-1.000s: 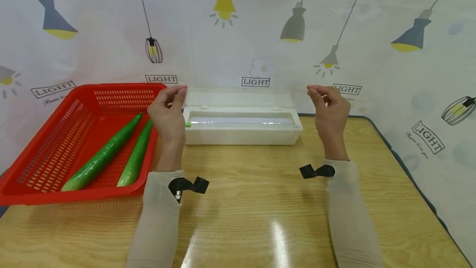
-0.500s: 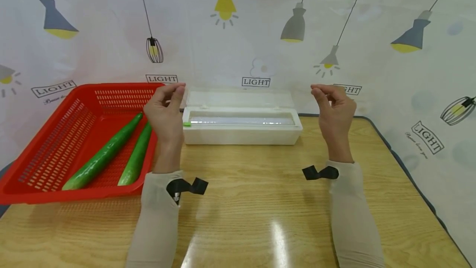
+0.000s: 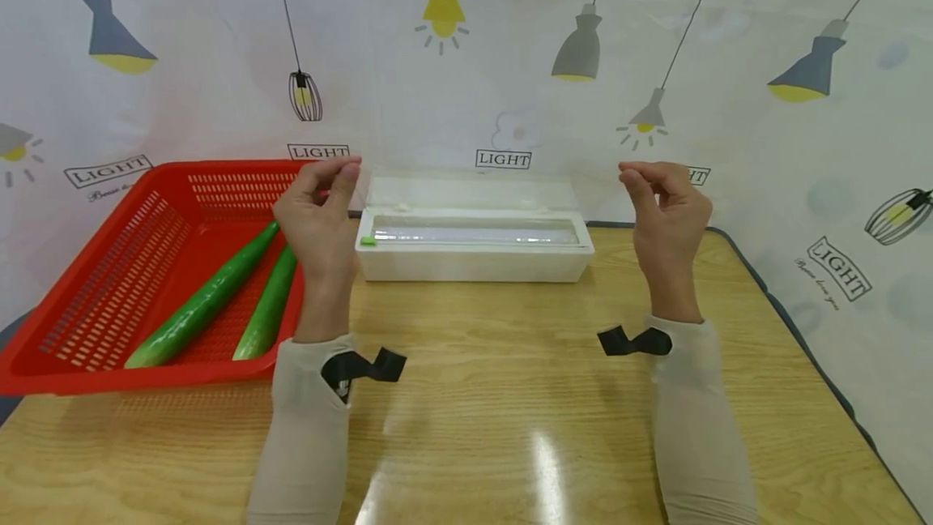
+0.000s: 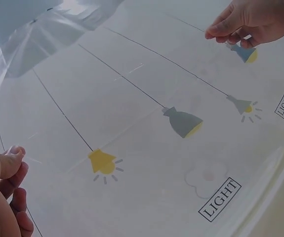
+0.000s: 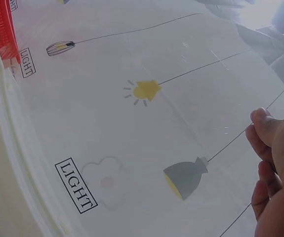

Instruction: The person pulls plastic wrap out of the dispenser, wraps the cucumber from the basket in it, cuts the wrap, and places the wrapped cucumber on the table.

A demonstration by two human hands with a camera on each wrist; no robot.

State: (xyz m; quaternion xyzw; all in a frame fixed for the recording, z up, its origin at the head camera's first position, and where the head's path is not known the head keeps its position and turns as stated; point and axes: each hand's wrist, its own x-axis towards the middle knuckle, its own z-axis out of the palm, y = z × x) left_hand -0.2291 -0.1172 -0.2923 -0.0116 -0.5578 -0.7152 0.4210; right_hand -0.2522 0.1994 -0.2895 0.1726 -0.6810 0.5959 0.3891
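In the head view my left hand (image 3: 317, 221) is raised between the red basket and the white box, its thumb and index fingertips pinched together. My right hand (image 3: 670, 225) mirrors it right of the box, also pinching. Faint glints between the hands in both wrist views show a sheet of clear cling film (image 4: 131, 72), held by both hands; its edges are hardly visible. Between and below them, a white cling film dispenser (image 3: 474, 264) stands at the table's back, its clear lid (image 3: 470, 189) raised, a film roll inside and a green slider (image 3: 368, 241) at the left.
A red plastic basket (image 3: 109, 383) at left holds two long green cucumber-like vegetables (image 3: 200, 302); my left hand overlaps its right rim. The wooden table (image 3: 481, 395) ends against a lamp-printed wall cloth (image 3: 510, 47). Black straps (image 3: 364, 364) stick out from the wrists.
Both hands have drifted apart, the left one leftward and the right one rightward, and slightly up, with fingertips still pinched. The dispenser and basket have stayed put.
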